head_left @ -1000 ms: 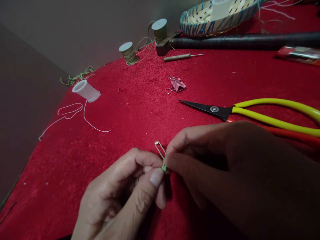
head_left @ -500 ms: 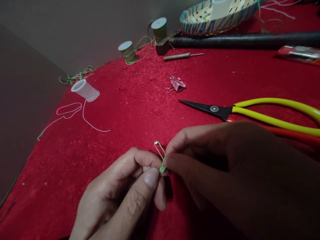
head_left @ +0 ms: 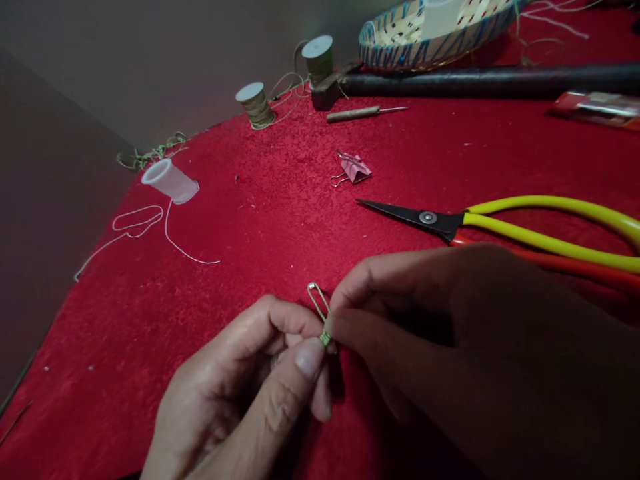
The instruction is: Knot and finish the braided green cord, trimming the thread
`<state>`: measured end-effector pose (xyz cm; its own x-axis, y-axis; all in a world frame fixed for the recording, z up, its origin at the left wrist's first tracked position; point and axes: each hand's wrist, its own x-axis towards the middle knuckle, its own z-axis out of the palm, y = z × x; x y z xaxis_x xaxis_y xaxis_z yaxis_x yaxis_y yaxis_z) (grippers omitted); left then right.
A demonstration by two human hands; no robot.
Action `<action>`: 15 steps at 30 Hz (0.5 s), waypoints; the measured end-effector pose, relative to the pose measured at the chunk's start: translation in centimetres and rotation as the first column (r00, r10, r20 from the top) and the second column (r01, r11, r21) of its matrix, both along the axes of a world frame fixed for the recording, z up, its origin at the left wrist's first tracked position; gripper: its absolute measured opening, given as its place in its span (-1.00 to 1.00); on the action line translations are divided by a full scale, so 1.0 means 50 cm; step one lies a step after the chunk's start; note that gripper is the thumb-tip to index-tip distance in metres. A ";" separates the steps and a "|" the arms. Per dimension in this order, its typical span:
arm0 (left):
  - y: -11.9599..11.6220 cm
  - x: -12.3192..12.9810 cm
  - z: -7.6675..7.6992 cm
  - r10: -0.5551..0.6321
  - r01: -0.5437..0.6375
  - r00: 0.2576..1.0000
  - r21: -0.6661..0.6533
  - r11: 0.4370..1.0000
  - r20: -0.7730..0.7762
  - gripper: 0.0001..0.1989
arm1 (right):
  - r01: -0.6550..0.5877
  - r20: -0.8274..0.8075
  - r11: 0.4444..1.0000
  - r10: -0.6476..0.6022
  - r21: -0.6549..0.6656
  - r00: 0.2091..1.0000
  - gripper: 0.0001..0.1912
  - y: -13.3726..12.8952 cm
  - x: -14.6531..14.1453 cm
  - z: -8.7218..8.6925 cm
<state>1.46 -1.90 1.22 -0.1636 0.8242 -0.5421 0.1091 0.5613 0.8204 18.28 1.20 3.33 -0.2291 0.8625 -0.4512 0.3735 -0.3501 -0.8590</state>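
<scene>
At 7 o'clock, the left hand is seen bare, its thumb scored by deep creases over the knuckle and tipped by a short, rounded nail. Between 7 and 8 o'clock, a dark sliver, too small to be told surely as a cuff, is cut off by the lower border. Toward 4 o'clock, the right hand is likewise bare, its back and wrist sunk in shadow, by which finer detail is hidden.

Text, numbers, brand marks — none legible.
</scene>
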 end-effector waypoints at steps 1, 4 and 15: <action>0.000 0.000 0.000 -0.004 0.004 1.000 0.000 1.000 0.006 -0.66 | 0.037 -0.026 0.999 -0.036 0.027 0.999 -0.62 -0.003 -0.002 -0.006; 0.000 0.000 -0.001 -0.004 0.004 1.000 0.002 1.000 0.027 -0.68 | 0.145 -0.116 0.987 -0.136 0.073 0.984 -0.61 -0.011 -0.006 -0.017; -0.002 0.000 -0.002 -0.004 0.004 1.000 0.014 1.000 0.009 -0.67 | 0.001 0.038 1.000 -0.002 0.012 0.999 -0.61 0.001 0.000 0.004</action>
